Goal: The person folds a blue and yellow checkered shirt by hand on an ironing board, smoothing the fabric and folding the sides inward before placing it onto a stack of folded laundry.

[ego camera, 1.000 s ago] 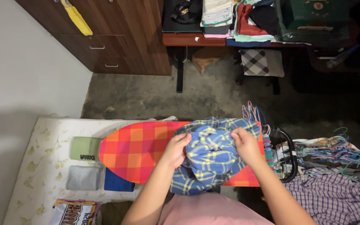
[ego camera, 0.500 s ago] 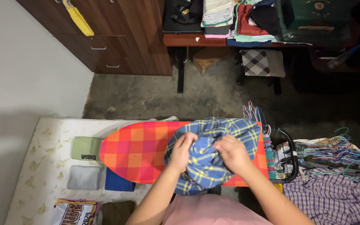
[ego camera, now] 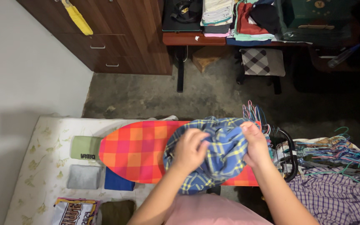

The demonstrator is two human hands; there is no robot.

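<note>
**Blue plaid garment bunched between two hands over an ironing board**

Head view: A blue garment with yellow and white plaid (ego camera: 221, 156) is gathered into a loose bundle above the right half of an ironing board (ego camera: 134, 152), whose cover is checked in red, orange and pink. The left hand (ego camera: 190, 150) is pressed into the middle of the bundle, its fingers curled into the cloth, so the grip is clenched on the fabric. The right hand (ego camera: 255, 143) is closed on the bundle's upper right edge, with the cloth pinched beneath the fingers. The garment therefore lies between and under both hands, and its lower folds are draped over the near edge of the board toward the person's pink clothing.

Just right of the right hand, a cluster of coloured wire hangers (ego camera: 257, 114) is seen beside a black curved frame (ego camera: 288, 156). More hangers (ego camera: 334, 150) are spread over a heap of clothes at the right, where a purple checked cloth (ego camera: 334, 200) is laid. Left of the board, a pale flowered mattress (ego camera: 42, 166) carries a folded green cloth (ego camera: 86, 148), a grey one (ego camera: 84, 177) and a blue one (ego camera: 119, 181), the last partly hidden under the board. A printed bag (ego camera: 76, 210) is placed at the lower left. Farther off, a dark wooden cabinet (ego camera: 121, 37) is set against the wall, and folded clothes (ego camera: 238, 16) are stacked on a reddish counter (ego camera: 196, 39) above a checked stool (ego camera: 261, 62).
</note>
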